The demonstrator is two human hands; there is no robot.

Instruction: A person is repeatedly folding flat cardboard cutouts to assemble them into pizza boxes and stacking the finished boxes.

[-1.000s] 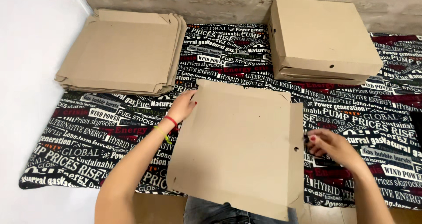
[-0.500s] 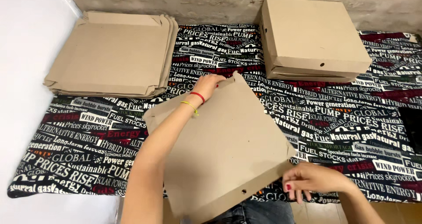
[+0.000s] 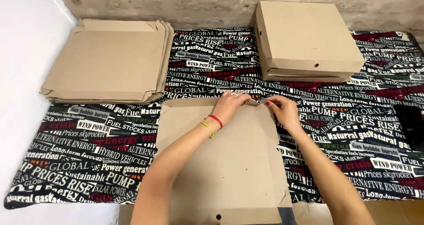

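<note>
While both hands work at its far edge, one flat cardboard box blank [image 3: 225, 163] lies at the 6 o'clock position on the black cloth printed with white and red lettering [image 3: 101, 154], its near end running over the cloth's front edge toward the person. Item, left hand [image 3: 229, 105]: fingers curled and pinched on a small flap at the blank's far edge; red and yellow cords at the wrist, a ring on one finger. Item, right hand [image 3: 282, 109]: fingertips closed on the same edge just beside the left hand, red-painted nails showing. Item, stack of unfolded blanks [image 3: 106, 61]: at 10 o'clock, edges roughly aligned, well apart from the hands. Item, stack of folded boxes [image 3: 304, 39]: at 1 o'clock, lids shut, a small round hole in the front wall of the uppermost; the count is hard to tell. Item, dark object [image 3: 410, 123]: at 3 o'clock, cut off by the frame, kind unclear. Judged step: the start of folding, with the far wall or its corner tabs being raised while the rest of the sheet is flat. Judged requirement for the next move: a firm crease along the scored line, thumbs pressing behind the flap, and the sheet held down so it does not slide on the cloth.
</note>
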